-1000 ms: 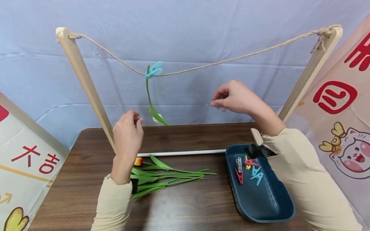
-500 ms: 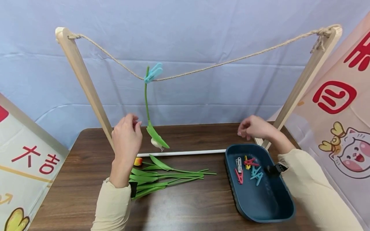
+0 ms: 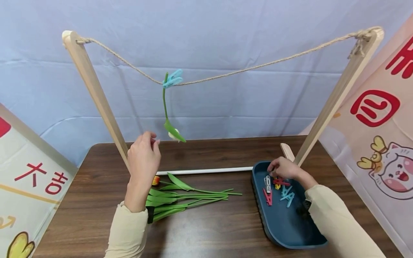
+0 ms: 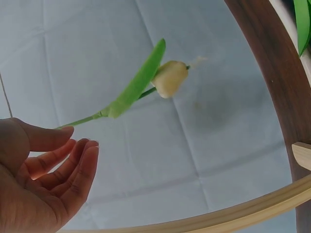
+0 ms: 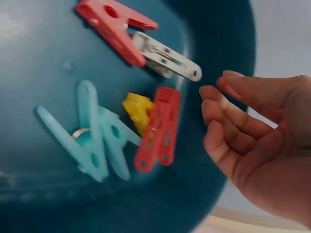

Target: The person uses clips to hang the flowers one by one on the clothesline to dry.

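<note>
A white tulip [image 3: 174, 134] hangs head down from a rope [image 3: 238, 72], its stem held by a light-blue clothespin [image 3: 172, 79]. Left of the bloom is my left hand [image 3: 143, 156], fingers loosely bent and holding nothing; the left wrist view shows the tulip's stem [image 4: 80, 121] passing by the thumb. My right hand [image 3: 285, 168] reaches over the far end of a dark blue tray [image 3: 290, 227], with nothing between its half-curled fingers. Close to those fingertips lie a white clothespin [image 5: 167, 60], a red clothespin [image 5: 158, 131] and a yellow clothespin [image 5: 138, 109], with light-blue clothespins [image 5: 92, 136] farther off.
Several green-stemmed tulips [image 3: 190, 196] lie on the wooden table [image 3: 206, 229], partly behind my left wrist. Two wooden posts [image 3: 93, 86] hold the rope ends, and a white rod [image 3: 209, 171] runs low between them. A pale cloth [image 3: 206, 39] hangs behind.
My right hand has come down and right from mid-air to the tray's far end. The hanging tulip has bobbed down and back up with the rope. My left hand has stayed nearly still.
</note>
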Demonstrator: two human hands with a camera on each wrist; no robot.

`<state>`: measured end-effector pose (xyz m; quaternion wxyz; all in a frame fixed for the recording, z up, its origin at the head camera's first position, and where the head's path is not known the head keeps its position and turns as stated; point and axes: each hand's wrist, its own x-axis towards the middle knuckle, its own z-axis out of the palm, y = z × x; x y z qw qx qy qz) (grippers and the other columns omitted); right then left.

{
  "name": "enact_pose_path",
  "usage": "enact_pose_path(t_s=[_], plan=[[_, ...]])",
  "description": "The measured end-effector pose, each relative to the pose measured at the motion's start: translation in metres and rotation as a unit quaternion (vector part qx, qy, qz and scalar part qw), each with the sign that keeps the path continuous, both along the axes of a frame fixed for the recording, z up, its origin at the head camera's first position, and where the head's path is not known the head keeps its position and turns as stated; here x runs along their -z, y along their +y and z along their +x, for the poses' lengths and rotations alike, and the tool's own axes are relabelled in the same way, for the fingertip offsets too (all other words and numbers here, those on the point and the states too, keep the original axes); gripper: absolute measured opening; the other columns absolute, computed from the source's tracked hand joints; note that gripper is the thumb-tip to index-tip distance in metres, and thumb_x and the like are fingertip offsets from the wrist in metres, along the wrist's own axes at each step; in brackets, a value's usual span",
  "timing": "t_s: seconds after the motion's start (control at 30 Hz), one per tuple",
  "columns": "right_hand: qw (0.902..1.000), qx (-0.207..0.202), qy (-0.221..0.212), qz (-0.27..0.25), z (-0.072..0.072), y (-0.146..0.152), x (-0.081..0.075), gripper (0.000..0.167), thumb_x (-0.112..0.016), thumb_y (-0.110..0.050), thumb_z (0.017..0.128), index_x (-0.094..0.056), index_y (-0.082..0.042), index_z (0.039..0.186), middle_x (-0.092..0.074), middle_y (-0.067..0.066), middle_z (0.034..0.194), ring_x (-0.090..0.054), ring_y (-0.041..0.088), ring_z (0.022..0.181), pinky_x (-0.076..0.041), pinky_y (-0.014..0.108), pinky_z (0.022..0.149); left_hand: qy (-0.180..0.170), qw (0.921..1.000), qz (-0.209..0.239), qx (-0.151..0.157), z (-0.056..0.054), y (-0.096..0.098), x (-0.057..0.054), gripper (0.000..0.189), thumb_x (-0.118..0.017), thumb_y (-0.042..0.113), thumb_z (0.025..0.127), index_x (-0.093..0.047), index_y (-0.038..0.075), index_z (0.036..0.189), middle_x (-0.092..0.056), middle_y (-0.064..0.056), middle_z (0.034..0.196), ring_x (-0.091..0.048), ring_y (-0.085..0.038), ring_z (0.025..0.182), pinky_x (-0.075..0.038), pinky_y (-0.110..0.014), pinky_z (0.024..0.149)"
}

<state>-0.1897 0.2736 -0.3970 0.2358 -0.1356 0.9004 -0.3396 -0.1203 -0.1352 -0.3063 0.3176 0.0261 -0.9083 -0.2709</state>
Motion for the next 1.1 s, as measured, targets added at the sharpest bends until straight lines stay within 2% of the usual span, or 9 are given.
enact_pose_path(t_s=[0.1, 0.2, 0.37, 0.6, 0.83, 0.97, 1.1], plan=[[0.9995, -0.01, 0.02, 0.023, 0.002, -0.001, 0.008, 0.021, -0.057, 0.005, 0.079, -0.061, 0.012, 0.098, -0.06, 0.008, 0.063, -0.046, 0.014, 0.05, -0.039, 0.031, 0.05, -0.004, 1.0, -0.001, 0.0, 0.0, -0.001, 0.003, 0.009, -0.061, 0.004, 0.085, -0.061, -0.004, 0.089, -0.063, -0.017, 0.079, -0.059, -0.034, 0.068, -0.044, -0.048, 0.063], [0.9984, -0.017, 0.034, 0.042, 0.002, -0.002, 0.012, 0.021, -0.058, 0.004, 0.078, -0.064, 0.009, 0.098, -0.062, 0.007, 0.066, -0.05, 0.015, 0.052, -0.04, 0.03, 0.052, -0.011, 0.9999, -0.001, 0.001, 0.0, -0.001, 0.005, 0.009, -0.061, 0.004, 0.085, -0.061, -0.004, 0.09, -0.063, -0.017, 0.079, -0.059, -0.035, 0.069, -0.044, -0.049, 0.063], [0.9989, -0.012, 0.027, 0.037, 0.003, -0.003, 0.017, 0.016, -0.058, 0.004, 0.078, -0.065, 0.008, 0.092, -0.064, 0.008, 0.069, -0.055, 0.018, 0.057, -0.043, 0.031, 0.053, -0.021, 0.9998, -0.002, 0.001, 0.001, -0.001, 0.007, 0.01, -0.062, 0.004, 0.085, -0.061, -0.004, 0.091, -0.063, -0.017, 0.08, -0.059, -0.034, 0.069, -0.044, -0.048, 0.063], [0.9994, -0.002, 0.018, 0.031, 0.005, -0.002, 0.02, 0.007, -0.058, 0.007, 0.077, -0.064, 0.005, 0.08, -0.059, 0.005, 0.064, -0.052, 0.017, 0.053, -0.042, 0.03, 0.05, -0.029, 0.9995, 0.003, 0.007, 0.002, -0.001, 0.01, 0.01, -0.062, 0.003, 0.084, -0.061, -0.005, 0.09, -0.062, -0.017, 0.078, -0.058, -0.033, 0.067, -0.044, -0.047, 0.061], [0.9994, -0.006, 0.01, 0.032, 0.004, 0.001, 0.017, 0.009, -0.057, 0.009, 0.076, -0.061, 0.002, 0.072, -0.057, 0.005, 0.06, -0.049, 0.014, 0.05, -0.04, 0.029, 0.046, -0.025, 0.9996, 0.006, 0.015, 0.003, -0.002, 0.013, 0.008, -0.063, 0.003, 0.083, -0.061, -0.004, 0.087, -0.062, -0.016, 0.076, -0.058, -0.033, 0.066, -0.044, -0.046, 0.06], [0.9997, -0.024, -0.007, -0.001, 0.003, 0.007, 0.009, 0.009, -0.055, 0.011, 0.075, -0.059, 0.005, 0.069, -0.058, 0.008, 0.059, -0.048, 0.016, 0.045, -0.04, 0.031, 0.041, -0.04, 0.9989, 0.011, 0.019, 0.004, -0.003, 0.014, 0.008, -0.062, 0.004, 0.084, -0.061, -0.003, 0.087, -0.062, -0.015, 0.075, -0.058, -0.032, 0.066, -0.043, -0.046, 0.061], [0.9986, -0.031, -0.026, -0.034, 0.001, 0.012, -0.002, 0.008, -0.054, 0.014, 0.074, -0.056, 0.008, 0.07, -0.06, 0.012, 0.063, -0.053, 0.021, 0.048, -0.046, 0.036, 0.044, -0.053, 0.9983, 0.01, 0.021, 0.005, -0.003, 0.017, 0.009, -0.063, 0.006, 0.084, -0.062, -0.003, 0.088, -0.062, -0.014, 0.075, -0.058, -0.032, 0.067, -0.043, -0.046, 0.062]])
